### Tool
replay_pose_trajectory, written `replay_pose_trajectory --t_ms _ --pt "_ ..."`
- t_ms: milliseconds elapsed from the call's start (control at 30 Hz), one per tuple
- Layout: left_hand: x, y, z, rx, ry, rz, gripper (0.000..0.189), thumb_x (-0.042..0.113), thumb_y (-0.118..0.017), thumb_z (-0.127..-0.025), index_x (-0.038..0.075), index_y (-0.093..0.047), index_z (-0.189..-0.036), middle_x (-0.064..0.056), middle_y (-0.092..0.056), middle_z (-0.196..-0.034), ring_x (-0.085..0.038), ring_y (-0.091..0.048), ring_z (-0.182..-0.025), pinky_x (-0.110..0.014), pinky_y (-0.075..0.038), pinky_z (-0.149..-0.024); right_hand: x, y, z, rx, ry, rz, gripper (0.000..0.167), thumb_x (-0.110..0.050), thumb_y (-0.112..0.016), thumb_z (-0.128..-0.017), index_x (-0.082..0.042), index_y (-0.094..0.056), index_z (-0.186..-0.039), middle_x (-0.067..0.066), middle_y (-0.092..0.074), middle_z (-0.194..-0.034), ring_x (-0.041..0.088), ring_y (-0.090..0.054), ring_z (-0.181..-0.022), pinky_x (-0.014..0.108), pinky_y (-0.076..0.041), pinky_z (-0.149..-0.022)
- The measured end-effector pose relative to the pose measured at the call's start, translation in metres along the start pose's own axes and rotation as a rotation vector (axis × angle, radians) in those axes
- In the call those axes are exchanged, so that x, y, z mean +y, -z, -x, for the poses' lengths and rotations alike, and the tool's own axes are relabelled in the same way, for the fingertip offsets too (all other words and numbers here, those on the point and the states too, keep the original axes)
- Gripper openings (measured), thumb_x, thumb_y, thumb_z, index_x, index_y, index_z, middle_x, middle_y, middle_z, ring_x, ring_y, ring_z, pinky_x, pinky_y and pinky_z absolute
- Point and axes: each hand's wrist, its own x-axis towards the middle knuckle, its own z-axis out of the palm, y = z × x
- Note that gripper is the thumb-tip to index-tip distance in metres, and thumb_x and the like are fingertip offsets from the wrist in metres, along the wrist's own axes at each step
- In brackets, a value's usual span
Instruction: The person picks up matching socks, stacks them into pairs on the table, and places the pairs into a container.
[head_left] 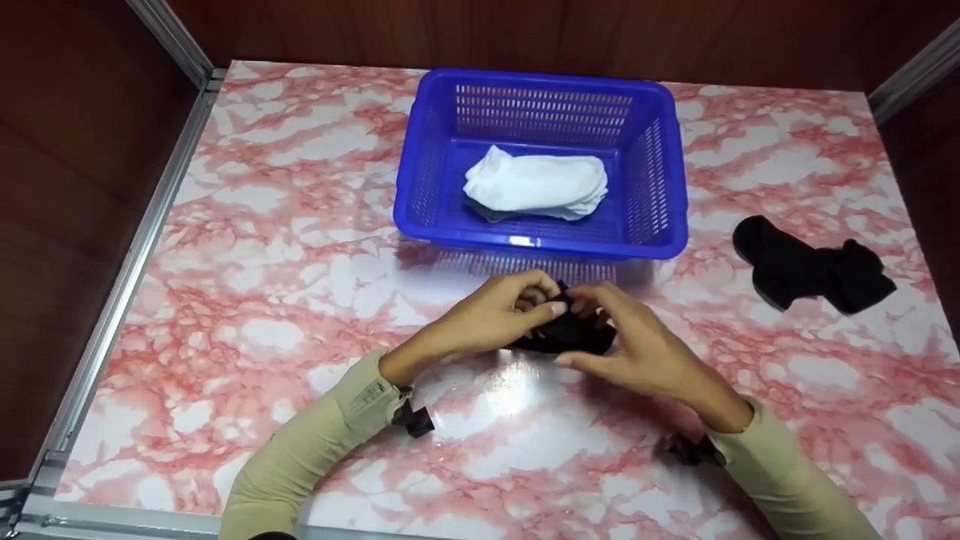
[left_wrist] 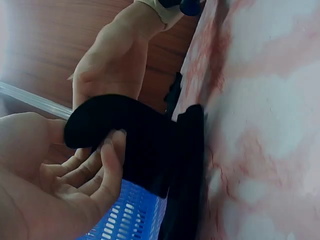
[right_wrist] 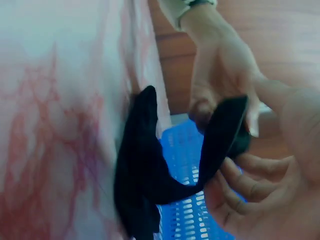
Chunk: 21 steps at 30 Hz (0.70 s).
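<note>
Just in front of the basket, both hands work at a black sock (head_left: pixel 564 334). Thumb and fingers of the left hand (head_left: pixel 491 311) pinch its raised upper part. The right hand (head_left: pixel 645 345) touches the sock from the other side with bent fingers, its thumb held well apart. In the left wrist view the lifted part of the sock (left_wrist: pixel 145 135) curves over toward the left hand (left_wrist: pixel 75 190). In the right wrist view the rest of the sock (right_wrist: pixel 140 165) lies low along the table, with the right hand's fingers (right_wrist: pixel 245 180) by the lifted end.
A blue plastic basket (head_left: pixel 540 244) stands behind the hands. White socks (head_left: pixel 536 182) lie stacked in it, over something dark grey. More black socks (head_left: pixel 795 266) lie on the table at the right. Red-and-white marbled tabletop (head_left: pixel 262 330) surrounds them, with brown panels (head_left: pixel 525 34) at the back and sides.
</note>
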Motion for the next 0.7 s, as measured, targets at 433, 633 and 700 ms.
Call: replay_pose_trajectory --t_ms 433,633,700 --pt "-0.019 0.002 -0.004 0.02 -0.032 -0.342 0.066 0.021 -0.071 -0.096 0.014 -0.046 -0.157 -0.012 -0.055 -0.142 -0.026 -0.059 -0.123 -0.045 -0.055 -0.104 -0.01 0.014 -0.001 0.123 -0.154 -0.294 0.015 0.012 -0.064 -0.093 0.004 -0.07 -0.104 0.008 -0.07 -0.097 0.008 -0.068 -0.087 0.018 -0.06 -0.078" --pt "-0.026 -0.002 -0.013 -0.019 -0.038 -0.326 0.068 0.029 -0.077 -0.095 0.014 -0.048 -0.154 -0.008 -0.062 -0.146 -0.023 -0.058 -0.136 -0.043 -0.047 -0.117 -0.017 0.021 -0.003 0.224 -0.256 -0.529 0.012 0.017 -0.056 -0.094 0.014 -0.065 -0.102 -0.001 -0.071 -0.095 0.007 -0.067 -0.086 0.021 -0.059 -0.077" --pt "-0.028 -0.002 -0.015 -0.024 -0.03 -0.27 0.065 0.025 -0.077 -0.095 0.012 -0.05 -0.152 -0.008 -0.067 -0.138 -0.022 -0.063 -0.128 -0.039 -0.051 -0.111 -0.017 0.024 -0.003 0.25 -0.27 -0.603 0.012 0.018 -0.054 -0.094 0.015 -0.063 -0.101 -0.001 -0.071 -0.095 0.007 -0.068 -0.086 0.022 -0.059 -0.078"
